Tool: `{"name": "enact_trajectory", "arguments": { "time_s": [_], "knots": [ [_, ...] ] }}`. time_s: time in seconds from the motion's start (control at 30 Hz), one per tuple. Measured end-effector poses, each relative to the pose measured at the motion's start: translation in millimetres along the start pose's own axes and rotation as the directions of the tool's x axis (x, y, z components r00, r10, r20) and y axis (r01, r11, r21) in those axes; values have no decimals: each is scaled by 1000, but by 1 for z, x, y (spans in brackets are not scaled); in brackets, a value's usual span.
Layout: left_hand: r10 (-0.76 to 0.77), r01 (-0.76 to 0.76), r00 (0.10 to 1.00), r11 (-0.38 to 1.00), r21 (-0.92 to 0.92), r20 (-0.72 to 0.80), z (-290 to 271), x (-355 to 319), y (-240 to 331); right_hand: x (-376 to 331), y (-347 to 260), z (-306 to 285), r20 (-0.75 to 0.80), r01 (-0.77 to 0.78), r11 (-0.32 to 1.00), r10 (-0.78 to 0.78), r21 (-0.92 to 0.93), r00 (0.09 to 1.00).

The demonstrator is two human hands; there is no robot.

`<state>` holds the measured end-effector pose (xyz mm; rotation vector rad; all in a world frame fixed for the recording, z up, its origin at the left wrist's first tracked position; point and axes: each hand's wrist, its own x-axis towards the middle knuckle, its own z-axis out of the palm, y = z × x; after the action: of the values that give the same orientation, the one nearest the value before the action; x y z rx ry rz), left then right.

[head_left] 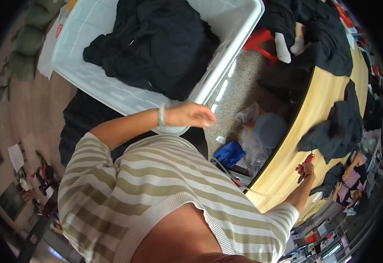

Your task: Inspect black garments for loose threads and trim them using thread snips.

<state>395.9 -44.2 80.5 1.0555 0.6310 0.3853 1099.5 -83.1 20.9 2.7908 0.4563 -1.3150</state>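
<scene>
Reaching out over the wooden bench (pixel 327 94), we are pinching a red-handled tool (pixel 309 158) in the right hand (pixel 306 169), dark garment (pixel 335 127) lying just beyond, while the left hand (pixel 190 115), fingers loosely spread, is hovering empty beside the white bin (pixel 226 52).

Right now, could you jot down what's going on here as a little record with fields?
Setting: workroom, seen from a head camera
Left hand: open, empty, beside the rim of the white plastic bin
Bin contents: black garments
Right hand: stretched out over the wooden table, closed on a red-handled tool
On table: black garment
Clothing: striped knit top
</scene>
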Motion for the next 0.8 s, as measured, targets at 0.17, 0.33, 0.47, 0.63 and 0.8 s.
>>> {"name": "enact_trajectory", "arguments": {
  "time_s": [0.17, 0.33, 0.47, 0.63, 0.8],
  "knots": [
    [-226, 225, 878, 973, -52, -421, -65, -46, -49, -24, -23, 17, -30, -21, 991, 17, -130, 999],
    [-293, 521, 724, 826, 216, -624, -149, -47, -100, -92, -68, 77, -335, 319, 648, -680, -692, 652],
    [-111, 641, 738, 420, 642, -665, -197, -12, -165, -208, -138, 195, -181, 542, 694, -679, -475, 711],
    [-89, 618, 777, 293, 729, -623, -197, 64, -201, -286, -158, 296, -27, 620, 709, -665, -335, 746],
    [80, 507, 836, 269, 819, -543, -199, 90, -248, -332, -189, 339, 5, 590, 646, -672, -485, 740]
  ]
}}
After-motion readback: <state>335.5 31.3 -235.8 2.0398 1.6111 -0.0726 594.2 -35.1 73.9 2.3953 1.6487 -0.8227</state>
